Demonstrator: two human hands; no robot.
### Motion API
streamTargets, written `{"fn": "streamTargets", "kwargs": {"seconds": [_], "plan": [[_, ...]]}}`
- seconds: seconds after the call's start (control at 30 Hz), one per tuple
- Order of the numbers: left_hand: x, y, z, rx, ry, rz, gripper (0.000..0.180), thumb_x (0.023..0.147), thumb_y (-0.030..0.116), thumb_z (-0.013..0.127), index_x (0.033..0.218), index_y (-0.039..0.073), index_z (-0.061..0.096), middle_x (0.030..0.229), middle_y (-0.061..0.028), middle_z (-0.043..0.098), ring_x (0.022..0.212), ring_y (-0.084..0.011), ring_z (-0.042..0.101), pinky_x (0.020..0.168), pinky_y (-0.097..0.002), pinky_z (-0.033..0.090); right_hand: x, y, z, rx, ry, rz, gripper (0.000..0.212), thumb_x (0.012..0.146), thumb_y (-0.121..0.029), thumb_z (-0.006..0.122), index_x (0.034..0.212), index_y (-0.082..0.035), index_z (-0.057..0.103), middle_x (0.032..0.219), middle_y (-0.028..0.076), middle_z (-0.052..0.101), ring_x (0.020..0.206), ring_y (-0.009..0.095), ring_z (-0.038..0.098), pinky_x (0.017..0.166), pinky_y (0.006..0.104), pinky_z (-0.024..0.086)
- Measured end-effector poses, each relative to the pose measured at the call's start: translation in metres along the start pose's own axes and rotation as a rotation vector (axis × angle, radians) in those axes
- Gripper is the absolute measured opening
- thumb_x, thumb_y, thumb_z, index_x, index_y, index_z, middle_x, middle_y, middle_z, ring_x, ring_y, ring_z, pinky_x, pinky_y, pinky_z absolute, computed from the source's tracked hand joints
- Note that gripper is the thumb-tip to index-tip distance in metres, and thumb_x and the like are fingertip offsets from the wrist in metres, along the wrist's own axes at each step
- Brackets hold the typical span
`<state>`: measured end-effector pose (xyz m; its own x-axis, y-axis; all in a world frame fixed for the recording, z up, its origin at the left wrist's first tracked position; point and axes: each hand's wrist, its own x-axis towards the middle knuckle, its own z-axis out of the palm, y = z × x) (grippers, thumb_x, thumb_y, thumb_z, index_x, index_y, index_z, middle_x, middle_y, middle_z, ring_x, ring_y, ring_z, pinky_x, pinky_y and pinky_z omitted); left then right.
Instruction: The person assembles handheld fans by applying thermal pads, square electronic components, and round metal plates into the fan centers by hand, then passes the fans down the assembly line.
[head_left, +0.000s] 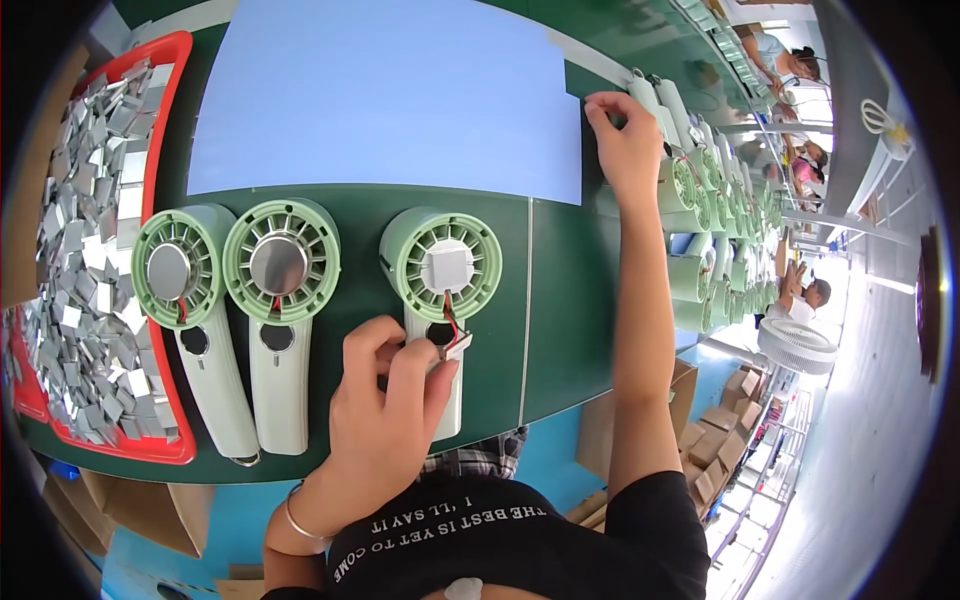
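Observation:
My left hand (385, 400) is closed in a pinch at the handle of a pale green handheld fan (441, 228). Between thumb and fingers is a small flat pale piece (459, 346), and red wires (449, 308) run from the fan head to it. A white square pad (450, 270) covers the middle of this fan's head. At the right edge of a large light-blue sheet (390, 100), my right hand (628, 135) has thumb and forefinger drawn together; anything between them is too small to see. Two more handheld fans (281, 262) (176, 270), with round silver centres, lie to the left.
A red tray (180, 130) heaped with silver metal plates (100, 260) stands at the left of the green table (560, 300). Rows of green fans (700, 190) crowd the right side. Cardboard boxes (720, 435) sit on the floor, and other people (790, 70) work beyond.

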<state>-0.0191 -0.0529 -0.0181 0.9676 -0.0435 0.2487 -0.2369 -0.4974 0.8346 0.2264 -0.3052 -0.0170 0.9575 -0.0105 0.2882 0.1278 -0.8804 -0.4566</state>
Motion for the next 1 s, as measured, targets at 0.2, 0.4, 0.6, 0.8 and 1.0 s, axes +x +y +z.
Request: {"fn": "streamTargets", "kwargs": {"seconds": [0.2, 0.4, 0.6, 0.8, 1.0], "plan": [[0.002, -0.003, -0.001, 0.005, 0.013, 0.015, 0.031, 0.080, 0.000, 0.077, 0.101, 0.000, 0.055, 0.107, -0.0176, 0.048, 0.069, -0.0229, 0.062, 0.055, -0.0325, 0.050, 0.007, -0.009, 0.001, 0.007, -0.044, 0.062, 0.020, 0.083, -0.021, 0.074, 0.093, -0.004, 0.076, 0.084, 0.005, 0.073, 0.078, 0.015, 0.065, 0.076, 0.0287, 0.049], [-0.001, 0.002, -0.002, -0.061, -0.020, -0.072, 0.026, 0.084, -0.004, 0.072, 0.103, 0.000, 0.055, 0.111, -0.0157, 0.046, 0.077, -0.0236, 0.055, 0.059, -0.0331, 0.045, 0.011, -0.015, -0.003, -0.006, -0.123, 0.127, 0.019, 0.083, -0.020, 0.074, 0.092, -0.004, 0.077, 0.084, 0.005, 0.073, 0.076, 0.012, 0.063, 0.075, 0.0270, 0.048], [0.000, 0.002, -0.002, -0.059, -0.007, -0.057, 0.026, 0.084, -0.004, 0.072, 0.103, 0.000, 0.055, 0.110, -0.0154, 0.046, 0.075, -0.0224, 0.054, 0.059, -0.0328, 0.044, 0.023, -0.003, -0.001, 0.000, -0.249, 0.042, 0.018, 0.085, -0.018, 0.071, 0.094, -0.002, 0.073, 0.082, 0.006, 0.071, 0.075, 0.014, 0.062, 0.073, 0.0285, 0.048], [0.001, -0.001, -0.002, 0.001, -0.005, -0.009, 0.031, 0.080, 0.000, 0.077, 0.102, 0.001, 0.055, 0.107, -0.0174, 0.048, 0.071, -0.0238, 0.063, 0.055, -0.0326, 0.051, 0.001, 0.000, 0.015, -0.045, -0.030, -0.187, 0.020, 0.089, -0.017, 0.069, 0.097, 0.001, 0.068, 0.086, 0.009, 0.070, 0.080, 0.015, 0.064, 0.076, 0.0285, 0.049], [-0.001, 0.000, -0.001, -0.025, 0.004, -0.037, 0.029, 0.081, -0.002, 0.075, 0.102, 0.001, 0.055, 0.108, -0.0158, 0.047, 0.074, -0.0231, 0.059, 0.058, -0.0327, 0.048, -0.009, -0.001, 0.021, 0.224, 0.056, -0.096, 0.018, 0.087, -0.008, 0.073, 0.097, 0.003, 0.065, 0.091, 0.007, 0.069, 0.085, 0.012, 0.064, 0.081, 0.0255, 0.050]]}}
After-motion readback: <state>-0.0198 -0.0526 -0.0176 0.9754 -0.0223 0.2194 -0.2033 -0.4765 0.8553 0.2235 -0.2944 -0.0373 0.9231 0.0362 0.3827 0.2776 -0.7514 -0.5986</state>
